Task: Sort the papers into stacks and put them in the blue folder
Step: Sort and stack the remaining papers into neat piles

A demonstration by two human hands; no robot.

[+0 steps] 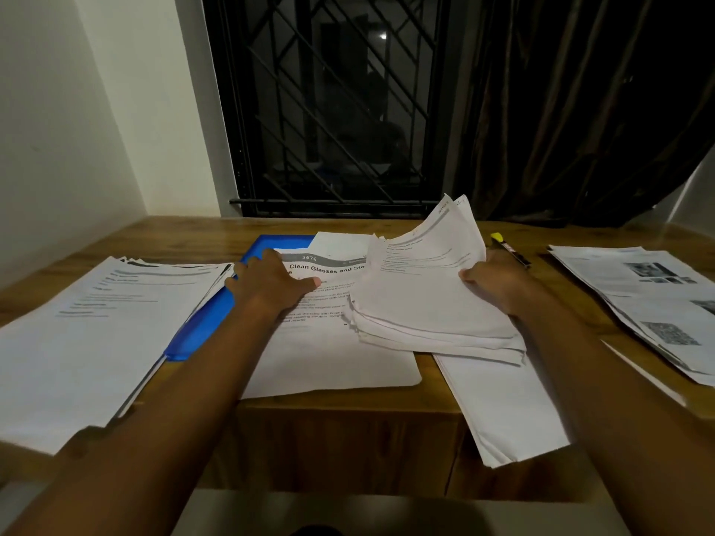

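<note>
The blue folder [205, 323] lies on the wooden table [340, 439] left of centre, mostly covered by printed sheets [329, 342] headed "Clean Glasses". My left hand [271, 282] rests flat on those sheets at the folder's upper part, fingers spread. My right hand [499, 280] grips the right edge of a thick bundle of papers [421, 295], whose far end curls upward above the table. Another stack of papers [89, 334] lies at the left, overlapping the folder's left edge.
A stack of sheets with photos [650, 299] lies at the far right. More white sheets [503, 404] hang over the front edge under the bundle. A yellow-capped marker [510, 249] lies behind my right hand. A barred window and dark curtain stand behind the table.
</note>
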